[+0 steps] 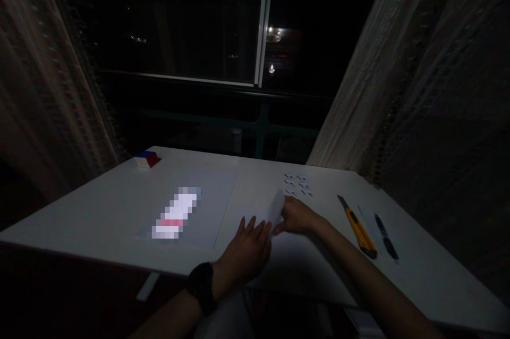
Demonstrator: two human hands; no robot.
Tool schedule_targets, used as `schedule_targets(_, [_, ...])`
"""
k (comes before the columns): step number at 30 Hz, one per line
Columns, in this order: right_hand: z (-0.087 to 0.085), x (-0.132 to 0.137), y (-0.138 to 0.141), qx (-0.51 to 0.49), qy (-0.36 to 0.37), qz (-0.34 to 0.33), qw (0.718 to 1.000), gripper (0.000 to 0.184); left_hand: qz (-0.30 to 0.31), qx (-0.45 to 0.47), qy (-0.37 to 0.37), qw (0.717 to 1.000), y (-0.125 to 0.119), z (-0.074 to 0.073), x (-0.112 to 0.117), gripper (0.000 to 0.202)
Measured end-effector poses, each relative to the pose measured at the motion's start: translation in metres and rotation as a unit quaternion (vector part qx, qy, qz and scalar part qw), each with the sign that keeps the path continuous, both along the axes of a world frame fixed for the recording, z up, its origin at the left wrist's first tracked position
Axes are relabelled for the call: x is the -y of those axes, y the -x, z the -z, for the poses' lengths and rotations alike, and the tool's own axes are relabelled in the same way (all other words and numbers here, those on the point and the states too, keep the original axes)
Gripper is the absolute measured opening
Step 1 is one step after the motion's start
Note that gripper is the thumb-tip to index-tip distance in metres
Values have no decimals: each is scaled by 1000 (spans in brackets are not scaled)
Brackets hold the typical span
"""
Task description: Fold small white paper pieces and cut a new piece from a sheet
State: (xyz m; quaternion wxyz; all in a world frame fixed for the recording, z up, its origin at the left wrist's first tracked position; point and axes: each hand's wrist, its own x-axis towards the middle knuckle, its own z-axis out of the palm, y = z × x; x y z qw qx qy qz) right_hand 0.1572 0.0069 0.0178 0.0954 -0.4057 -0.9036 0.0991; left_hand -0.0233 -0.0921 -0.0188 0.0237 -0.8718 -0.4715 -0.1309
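A white sheet of paper (277, 207) stands partly raised and curled near the front middle of the table. My right hand (298, 215) pinches its right side, with the fingertips partly hidden by the paper. Against the sheet's left side rests my left hand (252, 243), fingers stretched out and somewhat apart. A dark watch (202, 287) is on the left wrist. Just beyond the right hand lie several small white pieces with dark marks (297, 185), arranged in two columns; their kind is too dim to make out.
On the white table (191, 158), a yellow utility knife (356, 226) lies at right beside a black pen (385, 235). At left, a lit, blurred-out screen (177, 214) lies on a pale sheet (215, 201). A coloured cube (146, 159) sits far left. Curtains (358, 78) flank a dark window.
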Motion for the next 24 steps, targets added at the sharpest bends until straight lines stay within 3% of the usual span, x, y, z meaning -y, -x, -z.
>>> schedule_targets(3, [-2,-2,2,18,1,8,1000,50,-6,4,5,1000,0,-2,-1,43])
schedule_targets(6, [-4,-4,-2,17,12,49,999,34,-10,11,6,1000,-1,-2,-1,45])
schedule_targets(10, [-18,-8,-34,40,37,117,992,20,-15,17,3,1000,1,2,0,45])
schedule_targets(13, [-49,-4,-79,36,15,182,983,19,-2,22,-6,1000,4,6,-1,49])
schedule_targets(17, [-117,19,-118,-113,35,224,967,21,29,20,-11,999,6,9,-4,57])
schedule_targets(19, [-151,28,-109,-231,15,265,936,25,30,24,-8,999,5,10,-4,56])
schedule_targets(21, [-175,27,-81,-353,-33,278,893,22,24,29,-8,999,4,9,-4,51])
schedule_targets(24, [-179,5,-14,-500,26,229,835,17,21,35,-10,999,2,10,-4,45])
